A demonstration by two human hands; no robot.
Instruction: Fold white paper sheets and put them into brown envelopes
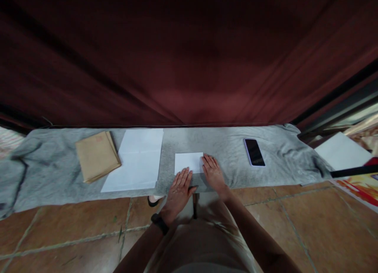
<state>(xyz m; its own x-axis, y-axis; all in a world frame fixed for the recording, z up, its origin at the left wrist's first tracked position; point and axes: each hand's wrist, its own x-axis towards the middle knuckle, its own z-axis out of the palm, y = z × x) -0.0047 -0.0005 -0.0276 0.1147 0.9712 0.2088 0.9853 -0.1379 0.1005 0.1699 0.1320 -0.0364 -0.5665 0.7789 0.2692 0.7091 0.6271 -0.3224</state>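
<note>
Both hands lie flat and open on the small white sheet (188, 162) at the grey cloth's (44, 162) near edge, left hand (178, 190) on its near edge, right hand (213, 171) at its right edge; a phone (254, 152) rests farther right

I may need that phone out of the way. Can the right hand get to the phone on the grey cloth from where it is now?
Probably yes. The right hand rests flat at the right edge of the folded white paper, and the phone lies to its right on the grey cloth, with only bare cloth between them.
</note>
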